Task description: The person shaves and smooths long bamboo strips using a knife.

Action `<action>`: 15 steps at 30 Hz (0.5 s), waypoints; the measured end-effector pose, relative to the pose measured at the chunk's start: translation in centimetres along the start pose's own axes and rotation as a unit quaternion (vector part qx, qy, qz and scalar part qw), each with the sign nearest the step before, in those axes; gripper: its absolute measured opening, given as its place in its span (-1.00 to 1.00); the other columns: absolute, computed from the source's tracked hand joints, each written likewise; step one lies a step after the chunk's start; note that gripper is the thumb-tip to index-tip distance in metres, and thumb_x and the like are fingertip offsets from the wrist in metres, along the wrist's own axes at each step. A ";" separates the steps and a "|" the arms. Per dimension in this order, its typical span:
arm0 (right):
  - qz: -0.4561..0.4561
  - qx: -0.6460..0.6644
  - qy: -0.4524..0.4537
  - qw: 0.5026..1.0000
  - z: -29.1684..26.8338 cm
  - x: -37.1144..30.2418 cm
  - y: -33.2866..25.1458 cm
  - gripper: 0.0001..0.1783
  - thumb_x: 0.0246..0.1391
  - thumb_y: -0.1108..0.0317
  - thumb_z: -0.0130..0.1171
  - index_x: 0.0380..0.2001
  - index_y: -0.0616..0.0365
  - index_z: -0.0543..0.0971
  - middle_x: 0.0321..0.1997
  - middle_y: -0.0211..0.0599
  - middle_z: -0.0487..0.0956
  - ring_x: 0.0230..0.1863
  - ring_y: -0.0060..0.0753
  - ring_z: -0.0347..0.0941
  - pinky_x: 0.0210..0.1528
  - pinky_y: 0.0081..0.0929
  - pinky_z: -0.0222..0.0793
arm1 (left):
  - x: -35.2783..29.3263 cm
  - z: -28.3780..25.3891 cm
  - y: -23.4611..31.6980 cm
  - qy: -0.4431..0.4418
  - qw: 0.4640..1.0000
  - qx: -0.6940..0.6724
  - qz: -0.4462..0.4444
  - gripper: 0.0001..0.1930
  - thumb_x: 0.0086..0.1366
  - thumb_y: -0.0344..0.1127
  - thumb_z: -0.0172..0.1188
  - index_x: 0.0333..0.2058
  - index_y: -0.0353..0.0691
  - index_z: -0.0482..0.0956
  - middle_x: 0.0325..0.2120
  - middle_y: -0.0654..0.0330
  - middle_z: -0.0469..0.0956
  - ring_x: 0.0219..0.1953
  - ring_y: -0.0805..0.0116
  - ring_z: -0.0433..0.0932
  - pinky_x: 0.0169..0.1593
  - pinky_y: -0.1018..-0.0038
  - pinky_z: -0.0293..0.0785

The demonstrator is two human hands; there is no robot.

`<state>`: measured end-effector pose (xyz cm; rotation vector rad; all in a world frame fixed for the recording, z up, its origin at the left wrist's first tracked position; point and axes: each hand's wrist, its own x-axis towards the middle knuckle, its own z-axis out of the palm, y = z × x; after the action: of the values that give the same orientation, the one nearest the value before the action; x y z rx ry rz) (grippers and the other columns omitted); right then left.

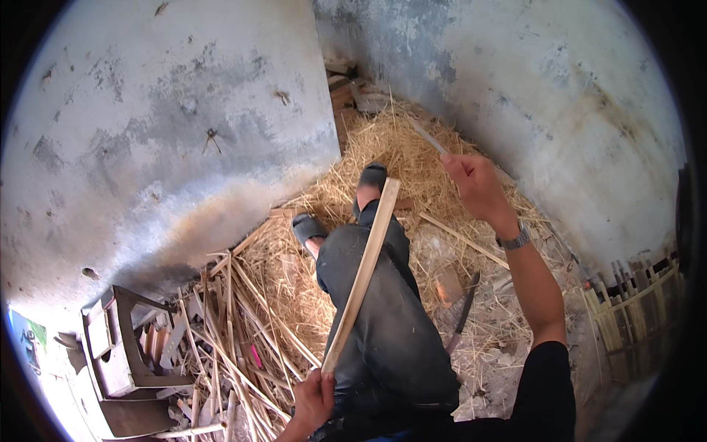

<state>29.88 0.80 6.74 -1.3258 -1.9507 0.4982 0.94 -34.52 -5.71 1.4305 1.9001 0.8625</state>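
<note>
A long, flat bamboo strip [366, 272] lies slantwise across my dark trousers, its far end near my feet. My left hand [314, 400] is closed round its near end, low in the view. Raised to the right, clear of the strip, my right hand [479, 188] grips a knife [428, 138]. Its narrow pale blade points away and to the left; the handle is hidden in my fist. Beyond the blade, pale shavings [383, 136] cover the floor.
Bamboo sticks [236, 346] pile up at left, beside a broken wooden frame [121, 368]. Right of my legs lie a dark curved blade-like tool [465, 313], a brick piece [447, 287] and a thin stick [464, 239]. Upright slats [637, 309] stand by the right wall [596, 147].
</note>
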 end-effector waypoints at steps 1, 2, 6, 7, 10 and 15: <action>-0.020 0.016 -0.012 1.000 0.6 -0.9 -0.6 -0.32 0.33 -0.16 0.06 -0.64 0.24 0.51 -0.76 -0.26 0.25 -0.69 -0.37 0.20 -0.56 -0.26 0.16 | 0.6 -0.2 0.9 -0.014 1.000 -0.020 -0.010 -0.67 0.49 -0.24 0.06 -0.44 -0.32 0.52 -0.72 0.04 0.49 -0.67 0.16 0.55 -0.54 0.29 0.41; -0.041 0.033 -0.019 0.998 1.1 -1.6 -1.3 -0.33 0.32 -0.16 0.07 -0.65 0.22 0.50 -0.77 -0.25 0.26 -0.69 -0.34 0.22 -0.56 -0.25 0.16 | 1.3 -0.5 1.9 -0.027 0.999 -0.039 -0.016 -0.68 0.50 -0.25 0.07 -0.43 -0.32 0.52 -0.72 0.05 0.49 -0.67 0.21 0.54 -0.54 0.32 0.40; -0.087 0.041 -0.100 0.990 2.1 -4.4 -4.6 -0.33 0.29 -0.19 0.10 -0.68 0.16 0.50 -0.78 -0.19 0.32 -0.71 -0.15 0.30 -0.57 -0.20 0.20 | 3.1 -0.4 2.0 -0.086 0.988 -0.121 -0.032 -0.67 0.55 -0.22 -0.02 -0.34 -0.32 0.54 -0.68 0.25 0.48 -0.64 0.53 0.44 -0.53 0.51 0.33; -0.089 0.012 -0.125 0.988 2.3 -5.0 -5.0 -0.33 0.28 -0.20 0.11 -0.69 0.16 0.51 -0.78 -0.15 0.35 -0.70 -0.09 0.34 -0.56 -0.18 0.23 | 3.7 -0.3 2.4 -0.101 0.984 -0.145 -0.032 -0.67 0.57 -0.21 -0.05 -0.31 -0.31 0.53 -0.66 0.29 0.48 -0.64 0.58 0.42 -0.54 0.55 0.31; -0.108 -0.061 -0.180 0.976 3.1 -6.8 -6.0 -0.33 0.26 -0.22 0.12 -0.69 0.14 0.54 -0.76 -0.07 0.43 -0.68 0.05 0.43 -0.56 -0.12 0.32 | 5.4 -0.4 4.4 -0.137 0.970 -0.192 -0.049 -0.72 0.58 -0.23 -0.08 -0.17 -0.33 0.50 -0.60 0.31 0.48 -0.63 0.63 0.39 -0.55 0.62 0.27; -0.137 -0.106 -0.221 0.960 5.2 -10.2 -7.1 -0.28 0.26 -0.27 0.06 -0.68 0.16 0.59 -0.76 -0.02 0.48 -0.66 0.09 0.52 -0.54 -0.08 0.44 | 7.7 -0.5 7.7 -0.167 0.956 -0.240 -0.030 -0.73 0.56 -0.26 -0.04 -0.07 -0.37 0.51 -0.61 0.28 0.53 -0.61 0.59 0.47 -0.51 0.57 0.37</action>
<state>23.74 -10.95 4.46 -1.1058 -2.5751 0.4862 3.15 -25.54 0.08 1.1280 1.3576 0.9079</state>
